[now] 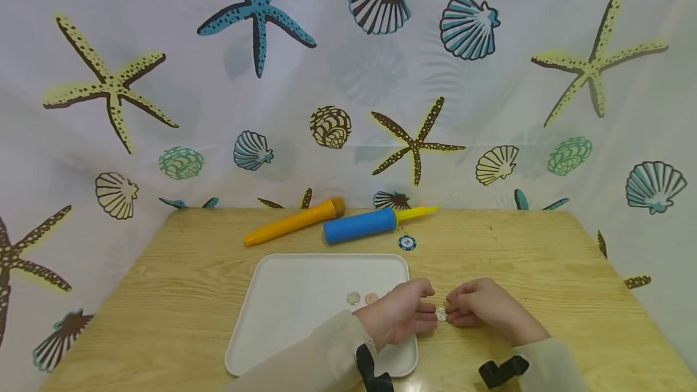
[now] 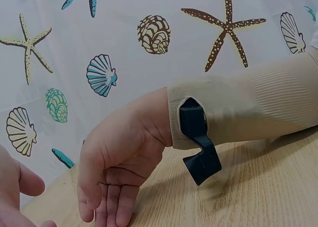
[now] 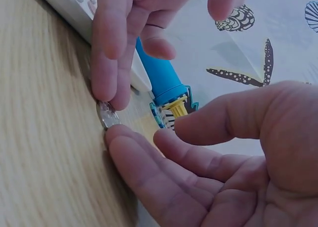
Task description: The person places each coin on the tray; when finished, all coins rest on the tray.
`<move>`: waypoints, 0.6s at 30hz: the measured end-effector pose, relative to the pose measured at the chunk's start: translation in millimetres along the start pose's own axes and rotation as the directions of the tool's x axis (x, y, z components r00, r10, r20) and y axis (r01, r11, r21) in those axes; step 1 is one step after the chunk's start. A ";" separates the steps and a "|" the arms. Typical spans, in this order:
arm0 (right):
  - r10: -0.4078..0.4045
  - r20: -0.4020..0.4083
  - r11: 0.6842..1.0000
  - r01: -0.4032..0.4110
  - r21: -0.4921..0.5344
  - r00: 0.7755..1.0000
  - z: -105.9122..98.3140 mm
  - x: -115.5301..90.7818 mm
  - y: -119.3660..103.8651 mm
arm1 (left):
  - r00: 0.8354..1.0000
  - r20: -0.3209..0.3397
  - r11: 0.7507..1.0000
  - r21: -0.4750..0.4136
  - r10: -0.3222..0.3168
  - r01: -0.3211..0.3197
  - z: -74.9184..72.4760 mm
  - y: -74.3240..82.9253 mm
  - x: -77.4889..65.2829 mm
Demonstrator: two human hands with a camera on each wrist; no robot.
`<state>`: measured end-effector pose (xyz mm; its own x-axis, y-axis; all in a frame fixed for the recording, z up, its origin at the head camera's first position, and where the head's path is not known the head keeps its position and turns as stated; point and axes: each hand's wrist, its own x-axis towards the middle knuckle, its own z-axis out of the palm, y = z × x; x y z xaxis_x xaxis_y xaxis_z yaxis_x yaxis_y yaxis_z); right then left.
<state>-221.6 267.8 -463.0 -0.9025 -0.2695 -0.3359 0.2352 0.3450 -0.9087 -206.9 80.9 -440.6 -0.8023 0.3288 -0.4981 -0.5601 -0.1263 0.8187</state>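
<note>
A small silver coin (image 1: 441, 314) is on the wooden table just right of the white tray (image 1: 294, 295). My left hand (image 1: 400, 312) reaches over the tray's right rim, its fingers extended to the coin's left edge. From the other side, the fingertips of my right hand (image 1: 490, 307) come right up to the coin. In the right wrist view the coin (image 3: 108, 115) shows between the two hands' fingertips, both thumbs away from it. Another silver coin (image 1: 353, 298) and a copper-coloured coin (image 1: 371, 298) lie on the tray, close to my left wrist.
Behind the tray lie a blue hand pump (image 1: 359, 226) with a yellow nozzle and an orange tapered stick (image 1: 294, 221) with a brownish end. A blue-and-white poker chip (image 1: 406, 242) sits near the tray's back right corner. A shell-patterned curtain (image 1: 327, 65) hangs behind the table.
</note>
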 end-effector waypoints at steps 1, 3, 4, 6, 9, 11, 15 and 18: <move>-0.001 -0.003 1.000 0.001 0.005 1.000 -0.2 0.4 0.5 | 1.000 -0.005 1.000 -0.004 -0.004 0.004 0.9 0.5 0.3; 0.000 -0.005 1.000 0.000 0.016 1.000 -0.3 0.6 0.9 | 1.000 -0.021 1.000 -0.009 -0.012 0.012 3.3 2.3 0.4; -0.001 -0.004 1.000 0.001 0.023 1.000 -0.4 0.8 1.2 | 0.999 -0.028 1.000 -0.011 -0.015 0.015 4.6 3.3 0.4; -0.003 -0.001 0.999 0.003 0.035 1.000 -0.7 0.9 1.2 | 0.999 -0.044 1.000 -0.015 -0.024 0.023 7.3 5.0 0.5; -0.004 0.004 0.999 0.004 0.048 1.000 -1.1 0.9 1.3 | 0.998 -0.065 1.000 -0.013 -0.026 0.025 10.6 6.7 0.5; -0.011 0.007 0.999 0.011 0.049 1.000 -1.6 0.9 1.6 | 0.997 -0.075 1.000 -0.013 -0.026 0.025 11.7 6.8 1.1; -0.030 0.015 0.999 0.031 -0.028 0.999 -1.3 -0.3 2.1 | 0.997 -0.068 0.999 -0.005 -0.032 0.032 10.2 5.9 1.3; -0.061 0.008 0.976 0.062 -0.210 0.998 0.0 -2.2 0.8 | 0.999 -0.038 0.996 0.083 -0.031 0.034 5.7 5.0 0.7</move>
<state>-219.5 268.7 -462.9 -0.9122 -0.2975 -0.2816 0.0979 0.5092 -0.8551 -209.1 85.8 -435.2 -0.7920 0.2963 -0.5338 -0.5680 -0.0367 0.8222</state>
